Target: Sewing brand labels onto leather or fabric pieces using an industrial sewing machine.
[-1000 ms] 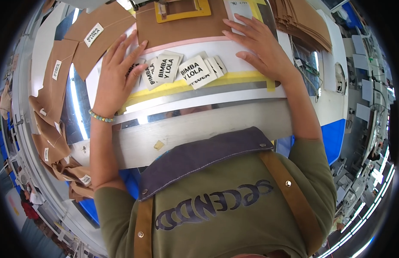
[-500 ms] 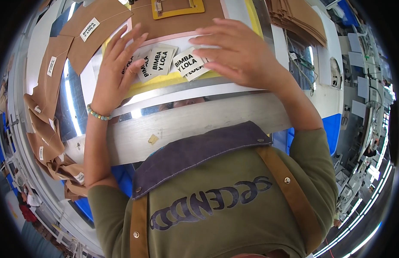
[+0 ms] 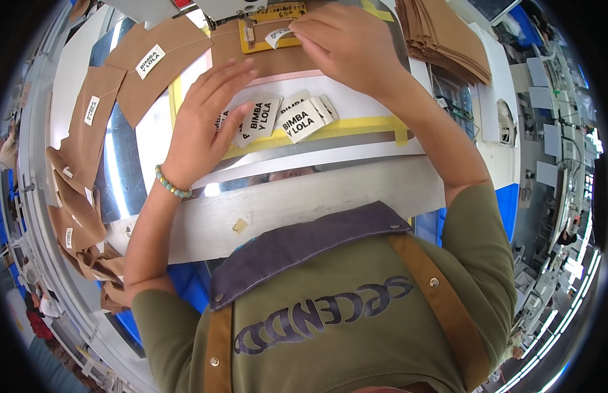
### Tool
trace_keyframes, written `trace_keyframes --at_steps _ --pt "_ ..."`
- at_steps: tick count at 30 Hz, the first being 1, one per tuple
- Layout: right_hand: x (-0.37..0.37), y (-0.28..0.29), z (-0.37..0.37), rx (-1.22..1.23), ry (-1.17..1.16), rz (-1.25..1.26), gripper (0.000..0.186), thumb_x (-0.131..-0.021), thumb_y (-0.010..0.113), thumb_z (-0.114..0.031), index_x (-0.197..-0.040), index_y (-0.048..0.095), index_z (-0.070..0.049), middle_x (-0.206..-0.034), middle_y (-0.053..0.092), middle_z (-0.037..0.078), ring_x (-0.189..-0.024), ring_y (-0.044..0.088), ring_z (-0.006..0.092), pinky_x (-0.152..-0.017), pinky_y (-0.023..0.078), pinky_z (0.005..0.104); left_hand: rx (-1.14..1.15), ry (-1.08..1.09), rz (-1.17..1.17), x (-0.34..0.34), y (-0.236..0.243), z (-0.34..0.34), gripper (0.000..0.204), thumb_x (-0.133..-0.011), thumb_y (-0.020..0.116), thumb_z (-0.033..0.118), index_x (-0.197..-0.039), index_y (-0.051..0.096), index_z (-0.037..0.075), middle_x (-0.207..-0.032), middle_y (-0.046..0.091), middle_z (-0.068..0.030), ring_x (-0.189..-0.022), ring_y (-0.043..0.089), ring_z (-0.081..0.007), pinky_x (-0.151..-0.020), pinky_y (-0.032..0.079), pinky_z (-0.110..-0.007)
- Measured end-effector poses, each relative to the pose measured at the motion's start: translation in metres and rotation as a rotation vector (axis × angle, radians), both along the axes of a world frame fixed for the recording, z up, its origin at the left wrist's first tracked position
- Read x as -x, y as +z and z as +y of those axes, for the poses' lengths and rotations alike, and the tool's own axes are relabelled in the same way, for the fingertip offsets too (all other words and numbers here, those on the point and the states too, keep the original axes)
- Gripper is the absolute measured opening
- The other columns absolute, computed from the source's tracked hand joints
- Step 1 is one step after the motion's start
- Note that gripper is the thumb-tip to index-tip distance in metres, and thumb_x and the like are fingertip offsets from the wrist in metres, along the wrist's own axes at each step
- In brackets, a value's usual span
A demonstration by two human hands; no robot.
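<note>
Upper centre: right hand (image 3: 356,49) pinches one white label (image 3: 276,37) by its right end, over a yellow frame (image 3: 255,48) on a brown panel (image 3: 271,63); contact below, can't tell. Label looks curved; a loose pinch could let it skew or crease. Left of centre: left hand (image 3: 206,121), fingers spread, nothing seen gripped. Its thumb overlaps the loose labels (image 3: 305,122) at centre; a careless sweep might scatter them.
</note>
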State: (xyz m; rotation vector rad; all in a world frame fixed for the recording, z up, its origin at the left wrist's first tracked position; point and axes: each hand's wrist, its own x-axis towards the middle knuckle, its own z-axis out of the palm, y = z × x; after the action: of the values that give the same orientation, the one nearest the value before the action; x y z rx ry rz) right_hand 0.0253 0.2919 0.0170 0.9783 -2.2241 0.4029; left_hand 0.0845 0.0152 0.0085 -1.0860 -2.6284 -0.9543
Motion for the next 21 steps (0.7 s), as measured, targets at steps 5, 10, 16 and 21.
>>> trace_keyframes --at_steps 5,10,16,21 --pt "0.035 -0.026 -0.015 -0.250 0.001 0.126 0.019 -0.082 0.075 -0.011 -0.101 0.076 -0.008 -0.099 0.074 0.001 -0.096 0.069 0.0215 -0.080 0.055 0.0363 0.114 0.014 0.174 0.026 -0.007 0.011 0.049 -0.096 0.068 0.012 -0.144 0.059 0.002 -0.153 0.057 -0.0130 -0.144 0.047 -0.0398 -0.119 0.040 -0.048" --pt "0.038 -0.040 -0.014 -0.360 0.020 0.067 0.018 -0.085 0.072 -0.012 -0.102 0.075 -0.006 -0.110 0.074 0.002 -0.107 0.067 0.0207 -0.085 0.056 0.0358 0.246 0.052 0.203 0.043 -0.023 0.020 0.059 -0.096 0.070 0.019 -0.151 0.053 0.003 -0.159 0.051 -0.0105 -0.148 0.041 -0.0405 -0.121 0.037 -0.049" --pt "0.025 -0.035 0.011 -0.254 0.057 -0.131 0.025 -0.095 0.069 -0.021 -0.113 0.073 -0.005 -0.131 0.070 0.007 -0.123 0.062 0.0245 -0.103 0.053 0.0392 0.277 0.050 0.175 0.050 -0.030 0.017 0.060 -0.097 0.070 0.023 -0.152 0.052 0.004 -0.159 0.051 -0.0107 -0.148 0.041 -0.0407 -0.121 0.036 -0.049" --pt "0.019 -0.033 0.016 -0.320 0.008 -0.157 0.035 -0.100 0.067 -0.029 -0.124 0.071 -0.004 -0.137 0.067 0.007 -0.131 0.058 0.0264 -0.108 0.049 0.0407 0.221 0.042 0.169 0.059 -0.033 0.017 0.058 -0.098 0.069 0.024 -0.150 0.053 0.005 -0.156 0.054 -0.0123 -0.147 0.043 -0.0405 -0.121 0.036 -0.049"
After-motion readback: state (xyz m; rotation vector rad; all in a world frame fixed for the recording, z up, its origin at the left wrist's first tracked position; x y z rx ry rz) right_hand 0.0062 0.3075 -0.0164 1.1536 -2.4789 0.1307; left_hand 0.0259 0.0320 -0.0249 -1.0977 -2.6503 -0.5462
